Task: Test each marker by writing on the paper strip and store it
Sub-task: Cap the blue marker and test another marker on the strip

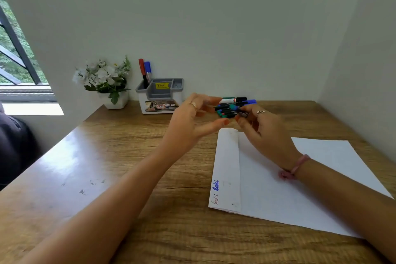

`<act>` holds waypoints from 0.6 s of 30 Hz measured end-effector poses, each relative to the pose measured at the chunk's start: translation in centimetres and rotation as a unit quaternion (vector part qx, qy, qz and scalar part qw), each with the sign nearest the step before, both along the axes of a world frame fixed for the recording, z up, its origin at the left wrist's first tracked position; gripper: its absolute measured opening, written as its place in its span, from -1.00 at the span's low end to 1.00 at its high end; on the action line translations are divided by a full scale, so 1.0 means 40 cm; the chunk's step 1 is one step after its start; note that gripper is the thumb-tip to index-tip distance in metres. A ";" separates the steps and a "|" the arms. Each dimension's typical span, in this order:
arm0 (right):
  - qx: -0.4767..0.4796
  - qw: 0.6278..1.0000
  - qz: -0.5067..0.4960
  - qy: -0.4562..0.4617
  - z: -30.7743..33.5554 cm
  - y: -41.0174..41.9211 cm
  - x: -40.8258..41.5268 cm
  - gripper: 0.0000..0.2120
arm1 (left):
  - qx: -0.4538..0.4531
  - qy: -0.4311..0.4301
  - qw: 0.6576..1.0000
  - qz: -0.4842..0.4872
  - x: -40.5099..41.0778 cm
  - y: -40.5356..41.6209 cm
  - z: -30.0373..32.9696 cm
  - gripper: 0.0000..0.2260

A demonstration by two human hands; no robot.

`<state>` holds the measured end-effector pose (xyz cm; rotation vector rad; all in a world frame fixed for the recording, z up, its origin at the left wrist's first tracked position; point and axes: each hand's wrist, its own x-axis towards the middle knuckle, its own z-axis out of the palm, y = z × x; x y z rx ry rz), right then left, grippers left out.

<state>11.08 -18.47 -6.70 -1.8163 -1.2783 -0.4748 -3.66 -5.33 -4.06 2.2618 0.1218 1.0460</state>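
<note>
Gripping cylindrical markers [232, 108], right hand [263, 133], flat paper strip [227, 169]

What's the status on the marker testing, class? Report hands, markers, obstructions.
Right hand grips the marker bundle; left hand open beside it. Two markers stored in organizer. Paper strip bears two marks. Nothing blocking.

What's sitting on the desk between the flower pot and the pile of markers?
In the head view, a grey and white desk organizer stands between the flower pot and the pile of markers, holding a red marker and a blue marker.
</note>
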 end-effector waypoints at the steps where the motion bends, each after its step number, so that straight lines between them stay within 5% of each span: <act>1: 0.013 0.998 0.020 0.055 0.003 -0.001 -0.002 -0.90 | -0.001 0.013 1.000 0.008 -0.003 0.008 -0.013 -0.67; 5: 0.037 0.915 0.160 0.367 0.044 -0.009 -0.011 -0.80 | 0.015 0.084 0.995 0.041 0.002 0.027 -0.066 -0.61; 8: -0.013 0.829 0.242 0.503 0.066 -0.024 -0.013 -0.65 | 0.038 0.113 0.993 0.003 0.010 0.019 -0.071 -0.48; 13: -0.076 0.781 0.310 0.537 0.057 -0.019 -0.013 -0.66 | 0.114 0.176 0.978 0.006 0.012 -0.003 -0.058 -0.68; 18: -0.129 0.786 0.299 0.525 0.061 -0.030 0.004 -0.65 | 0.160 0.246 0.956 0.021 0.021 0.004 -0.056 -0.73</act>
